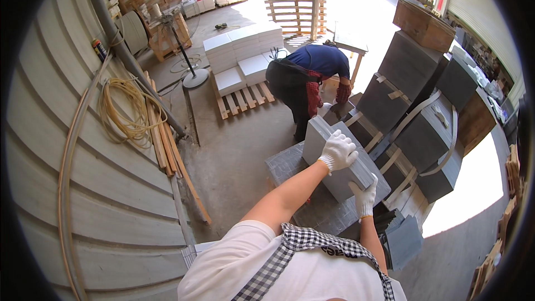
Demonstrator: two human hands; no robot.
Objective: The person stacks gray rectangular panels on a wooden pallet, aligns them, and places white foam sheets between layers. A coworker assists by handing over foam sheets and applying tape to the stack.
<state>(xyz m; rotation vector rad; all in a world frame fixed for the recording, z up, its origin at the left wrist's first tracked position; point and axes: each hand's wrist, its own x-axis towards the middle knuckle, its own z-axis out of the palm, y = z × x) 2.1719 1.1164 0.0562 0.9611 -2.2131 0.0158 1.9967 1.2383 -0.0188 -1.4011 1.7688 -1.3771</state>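
Observation:
Both my hands wear white knitted gloves. My left hand (339, 151) has its fingers curled over the upper edge of a stack of grey tiles (323, 140), which stands on edge and slants down to the right. My right hand (365, 196) grips the stack's lower right end, its thumb on the near face. Beneath and around the stack lies a grey, sheet-covered surface (285, 161). A large grey slab (380, 188) shows just behind the tiles. How many tiles are in my grip I cannot tell.
Ahead, a co-worker (315, 67) in blue bends over a box. Strapped grey tile stacks (409, 64) rise at the right. White blocks (242, 50) sit on a wooden pallet (245, 100). Wooden strips (167, 145) and a coiled hose (125, 108) are by the left wall.

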